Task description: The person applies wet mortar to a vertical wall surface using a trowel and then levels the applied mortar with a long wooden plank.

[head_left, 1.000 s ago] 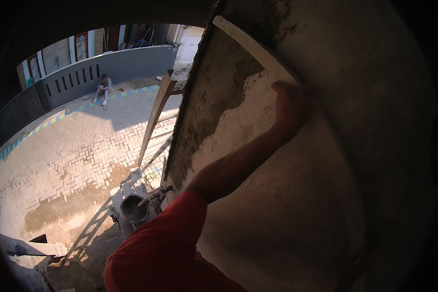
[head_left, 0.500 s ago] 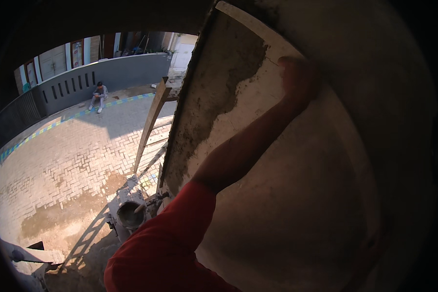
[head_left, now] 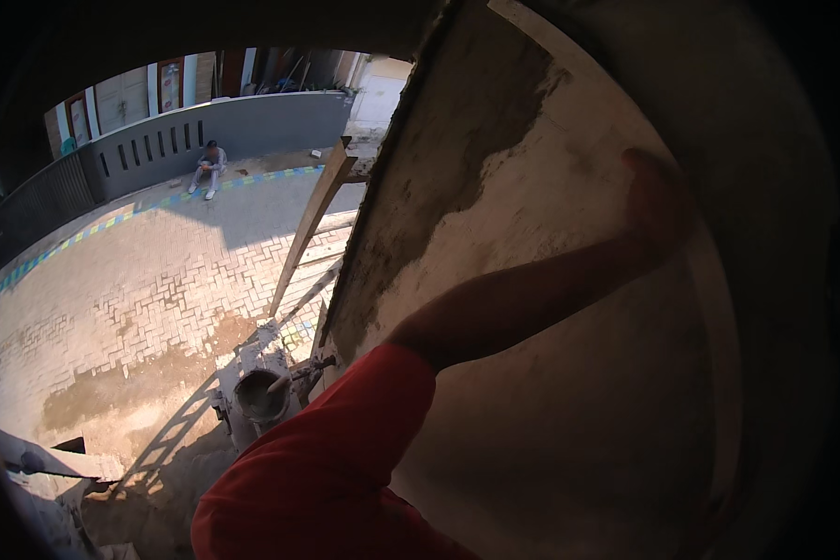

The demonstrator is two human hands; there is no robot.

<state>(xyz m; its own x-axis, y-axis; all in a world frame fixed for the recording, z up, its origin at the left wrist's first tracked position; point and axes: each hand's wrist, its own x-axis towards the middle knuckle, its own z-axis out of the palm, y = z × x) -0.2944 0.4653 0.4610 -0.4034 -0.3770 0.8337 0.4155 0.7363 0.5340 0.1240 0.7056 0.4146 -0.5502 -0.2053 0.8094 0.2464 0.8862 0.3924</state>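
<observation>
My left arm in a red sleeve reaches across to the right. At its end my left hand (head_left: 661, 201) is closed on a long pale straightedge (head_left: 719, 317), the thumb showing on the near face. The strip lies along or close to a wall surface (head_left: 551, 345) and looks bowed in this view. Dark, damp-looking mortar (head_left: 457, 121) covers the wall's upper left part; the rest is paler and smoother. Near the strip's lower end, a dim shape in deep shadow seems to be my right hand (head_left: 717, 509); its fingers cannot be made out.
Below left stands a bucket (head_left: 261, 396) with a stick-like handle in it. A wooden post (head_left: 313, 224) leans beside the wall's left edge. Far below, a person (head_left: 210, 170) sits on the paved lane (head_left: 159, 308) against a grey boundary wall (head_left: 271, 126).
My left hand and the straightedge have moved right and somewhat down across the wall. The whole view has shifted slightly. The seated person stays in place.
</observation>
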